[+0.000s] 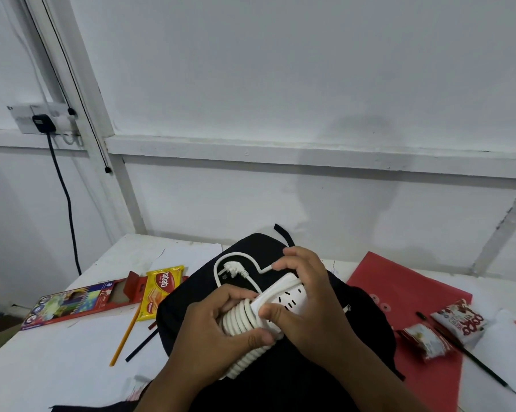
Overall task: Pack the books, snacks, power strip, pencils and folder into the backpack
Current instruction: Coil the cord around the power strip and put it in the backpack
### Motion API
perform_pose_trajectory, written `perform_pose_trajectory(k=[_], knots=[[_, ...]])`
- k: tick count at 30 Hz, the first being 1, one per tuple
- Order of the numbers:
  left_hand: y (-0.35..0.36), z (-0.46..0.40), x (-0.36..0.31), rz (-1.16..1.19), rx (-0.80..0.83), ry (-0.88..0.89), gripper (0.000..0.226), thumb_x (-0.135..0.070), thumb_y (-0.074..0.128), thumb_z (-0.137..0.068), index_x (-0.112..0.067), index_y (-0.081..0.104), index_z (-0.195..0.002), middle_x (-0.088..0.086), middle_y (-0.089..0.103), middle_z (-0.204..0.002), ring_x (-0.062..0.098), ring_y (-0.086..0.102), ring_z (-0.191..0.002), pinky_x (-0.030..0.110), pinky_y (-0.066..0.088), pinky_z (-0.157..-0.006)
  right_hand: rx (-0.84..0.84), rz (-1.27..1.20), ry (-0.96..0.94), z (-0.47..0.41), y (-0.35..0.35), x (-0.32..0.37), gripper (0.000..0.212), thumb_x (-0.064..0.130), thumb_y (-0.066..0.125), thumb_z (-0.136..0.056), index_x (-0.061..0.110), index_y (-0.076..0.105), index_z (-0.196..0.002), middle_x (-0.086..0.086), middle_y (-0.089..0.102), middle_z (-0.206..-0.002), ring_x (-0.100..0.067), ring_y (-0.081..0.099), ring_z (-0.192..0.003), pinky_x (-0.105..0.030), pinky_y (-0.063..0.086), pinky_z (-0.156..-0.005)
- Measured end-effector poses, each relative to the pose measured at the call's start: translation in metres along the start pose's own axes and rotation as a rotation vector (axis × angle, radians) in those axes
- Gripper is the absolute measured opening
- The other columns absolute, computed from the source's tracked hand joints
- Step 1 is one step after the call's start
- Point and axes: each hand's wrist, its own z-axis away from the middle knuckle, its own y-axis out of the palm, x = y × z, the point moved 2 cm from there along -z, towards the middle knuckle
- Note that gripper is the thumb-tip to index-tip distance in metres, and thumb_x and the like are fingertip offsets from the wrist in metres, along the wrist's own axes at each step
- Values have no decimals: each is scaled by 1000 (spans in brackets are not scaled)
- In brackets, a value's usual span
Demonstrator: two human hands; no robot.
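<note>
white ribbed-cord power strip point(283, 301) over black backpack point(280, 379)

A plain study or work room is suggested: bare white panelled walls point(280, 84) are seen beyond the fingers point(283, 264), a wall socket point(44, 118) up left, a white table point(57, 367) beneath.

A white panelled wall point(280, 84) with a wall socket point(42, 120) rises behind the white table point(57, 367).
</note>
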Motion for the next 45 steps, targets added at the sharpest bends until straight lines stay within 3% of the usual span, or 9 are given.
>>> perform_pose_trajectory(k=[4,8,14,17,24,33,36,40,45], knots=[[2,-1,-5,-7,-8,0,40,-36,92,-58,-32,73,-94,-7,77,-94,12,73,-89,22,57,-76,19,-48,47,3,-6,-5,59,52,77,-59,37,54,-111,21,52,-124,-1,49,-122,-6,35,-94],[2,-1,-6,85,-28,-37,35,-32,95,-61,-32,74,-89,-3,77,-91,10,73,-84,18,55,-71,30,-103,31,6,-13,-14,40,49,60,-80,33,56,-116,13,61,-113,-12,59,-108,-23,48,-89],[-4,-1,-6,221,-81,-96,31,-10,86,-65,-7,70,-91,6,77,-82,12,73,-74,17,54,-62,-42,-263,26,5,-21,-22,27,41,40,-98,31,63,-107,6,67,-97,-14,63,-91,-22,49,-77],[-6,-1,-4,270,-79,-88,31,-18,90,-63,-15,73,-88,10,77,-85,16,73,-78,19,54,-64,-36,-191,-1,3,-15,-28,33,40,38,-101,22,65,-94,1,62,-80,-20,59,-75,-35,48,-68],[-16,3,1,290,-18,-53,42,-32,86,-56,-7,74,-88,8,75,-80,15,72,-76,20,53,-65,1,-287,-3,-5,-9,-29,48,45,44,-98,4,67,-86,-2,67,-79,-18,64,-77,-26,51,-69],[-32,8,-4,285,-15,-36,32,-31,83,-57,-17,75,-85,-4,70,-70,9,66,-67,16,49,-61,42,-556,280,-8,17,-24,41,47,57,-93,12,65,-73,-6,54,-62,-20,50,-57,-30,44,-53],[-39,8,3,203,-157,-52,44,-38,84,-56,-25,75,-97,6,75,-89,18,72,-88,21,55,-72,31,-615,349,-5,27,-25,41,42,59,-91,2,66,-81,-10,40,-56,-22,36,-49,-33,40,-47],[-44,7,11,285,-251,-93,64,-25,89,-64,-32,66,-124,-9,75,-113,7,69,-109,19,54,-88,143,-526,319,1,44,-18,28,20,52,-102,25,73,-84,-7,41,-59,-14,36,-48,-29,34,-46],[-57,5,11,297,-279,-73,45,-19,74,-71,-26,71,-115,-16,73,-114,-2,65,-111,8,49,-84,347,-195,196,7,57,-10,35,24,46,-104,45,56,-131,5,47,-60,-8,44,-55,-23,41,-53]])
